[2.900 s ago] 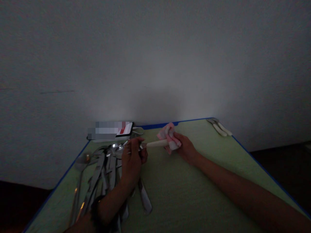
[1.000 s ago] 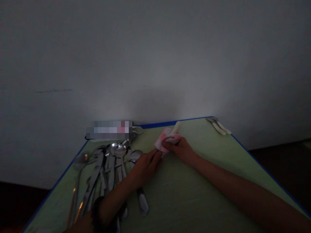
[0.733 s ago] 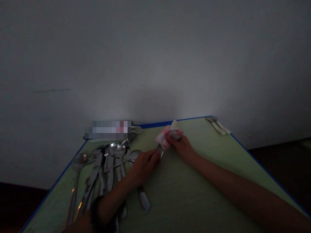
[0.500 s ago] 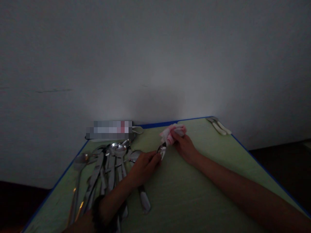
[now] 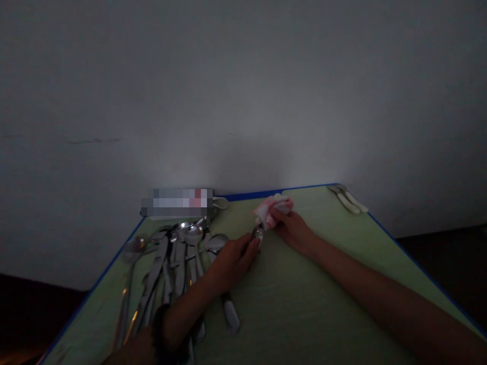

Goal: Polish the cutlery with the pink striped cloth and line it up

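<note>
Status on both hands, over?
Left hand gripping a spoon by its bowl end. Right hand pressing pink-white cloth around it. Cutlery pile beneath left forearm.

You're prob. in a home or a small eating place, can't tell which: there's a table (image 5: 304, 284) w/ a green top and blue edging, pushed against a plain, scuffed wall (image 5: 243, 91), and everyday cutlery (image 5: 180, 268) heaped on it, plus 2 pale-handled pieces (image 5: 348, 200) at the far R corner. Light's dim; floor's too dark to read.
</note>
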Demonstrator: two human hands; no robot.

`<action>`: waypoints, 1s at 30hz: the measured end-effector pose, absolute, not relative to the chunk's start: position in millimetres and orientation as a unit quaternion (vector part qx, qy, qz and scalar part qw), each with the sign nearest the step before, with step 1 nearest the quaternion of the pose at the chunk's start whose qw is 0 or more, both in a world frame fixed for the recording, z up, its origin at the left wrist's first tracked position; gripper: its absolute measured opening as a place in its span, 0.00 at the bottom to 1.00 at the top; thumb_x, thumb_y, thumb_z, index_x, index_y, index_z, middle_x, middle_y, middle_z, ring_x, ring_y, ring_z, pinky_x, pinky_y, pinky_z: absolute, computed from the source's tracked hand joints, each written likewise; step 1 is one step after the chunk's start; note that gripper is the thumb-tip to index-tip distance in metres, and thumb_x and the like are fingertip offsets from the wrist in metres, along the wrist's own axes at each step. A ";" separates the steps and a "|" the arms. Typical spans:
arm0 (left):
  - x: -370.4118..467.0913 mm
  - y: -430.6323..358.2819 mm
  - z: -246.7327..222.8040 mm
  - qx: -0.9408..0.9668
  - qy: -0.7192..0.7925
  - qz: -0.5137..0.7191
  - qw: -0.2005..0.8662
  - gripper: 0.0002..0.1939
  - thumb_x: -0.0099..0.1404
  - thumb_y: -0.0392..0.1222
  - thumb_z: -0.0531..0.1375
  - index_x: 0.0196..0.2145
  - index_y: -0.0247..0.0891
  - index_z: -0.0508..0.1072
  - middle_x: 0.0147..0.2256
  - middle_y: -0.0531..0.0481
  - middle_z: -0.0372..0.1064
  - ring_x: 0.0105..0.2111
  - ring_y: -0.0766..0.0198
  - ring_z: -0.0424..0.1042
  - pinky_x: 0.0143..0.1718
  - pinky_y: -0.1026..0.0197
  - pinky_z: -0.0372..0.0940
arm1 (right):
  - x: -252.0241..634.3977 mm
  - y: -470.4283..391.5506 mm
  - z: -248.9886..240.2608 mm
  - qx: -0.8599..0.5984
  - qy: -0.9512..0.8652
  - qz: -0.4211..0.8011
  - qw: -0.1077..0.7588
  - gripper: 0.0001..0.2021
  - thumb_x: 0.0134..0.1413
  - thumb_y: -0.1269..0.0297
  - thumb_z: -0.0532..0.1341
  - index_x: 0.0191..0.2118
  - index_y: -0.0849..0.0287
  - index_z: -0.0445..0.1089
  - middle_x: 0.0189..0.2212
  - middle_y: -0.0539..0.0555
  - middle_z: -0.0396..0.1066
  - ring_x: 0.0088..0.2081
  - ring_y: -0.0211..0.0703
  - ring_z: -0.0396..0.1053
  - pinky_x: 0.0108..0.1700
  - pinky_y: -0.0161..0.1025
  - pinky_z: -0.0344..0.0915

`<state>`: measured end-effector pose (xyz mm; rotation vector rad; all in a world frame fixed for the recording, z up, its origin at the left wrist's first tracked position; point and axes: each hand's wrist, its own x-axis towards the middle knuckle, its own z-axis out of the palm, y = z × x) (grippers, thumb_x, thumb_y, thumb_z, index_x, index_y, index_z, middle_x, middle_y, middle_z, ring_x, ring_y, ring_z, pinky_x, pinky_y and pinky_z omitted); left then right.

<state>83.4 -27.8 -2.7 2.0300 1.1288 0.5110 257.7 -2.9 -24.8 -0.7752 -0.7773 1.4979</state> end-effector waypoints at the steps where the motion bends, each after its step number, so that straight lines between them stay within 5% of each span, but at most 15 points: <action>1: 83.1 -27.4 -3.1 0.797 0.439 0.195 0.366 0.18 0.66 0.49 0.46 0.24 0.38 0.63 0.17 0.58 0.60 0.18 0.68 0.61 0.21 0.66 0.53 | 257.3 -2.4 -24.1 -0.329 -0.330 0.644 0.607 0.12 0.40 0.59 0.65 0.32 0.59 0.70 0.32 0.53 0.72 0.36 0.40 0.68 0.43 0.39 0.64; 10: 81.0 -28.8 -3.6 0.811 0.432 0.184 0.348 0.17 0.66 0.47 0.46 0.24 0.37 0.63 0.17 0.57 0.60 0.19 0.68 0.61 0.22 0.66 0.52 | 258.7 4.2 -25.9 -0.345 -0.242 0.592 0.687 0.10 0.42 0.58 0.63 0.31 0.57 0.66 0.28 0.49 0.69 0.32 0.38 0.66 0.37 0.36 0.65; 22: 81.6 -27.2 -6.6 0.798 0.439 0.207 0.357 0.17 0.67 0.48 0.44 0.27 0.38 0.64 0.19 0.56 0.61 0.20 0.66 0.61 0.24 0.65 0.54 | 259.3 -13.7 -23.8 -0.451 -0.492 0.544 0.509 0.14 0.39 0.57 0.65 0.32 0.61 0.69 0.26 0.51 0.70 0.27 0.38 0.64 0.30 0.35 0.59; 30: 81.2 -26.4 -4.2 0.827 0.427 0.163 0.328 0.16 0.66 0.47 0.45 0.26 0.38 0.64 0.19 0.56 0.62 0.20 0.66 0.61 0.23 0.65 0.52 | 260.4 4.6 -39.3 -0.435 -0.432 0.509 0.604 0.24 0.48 0.43 0.54 0.41 0.59 0.68 0.33 0.55 0.71 0.38 0.43 0.67 0.37 0.38 0.62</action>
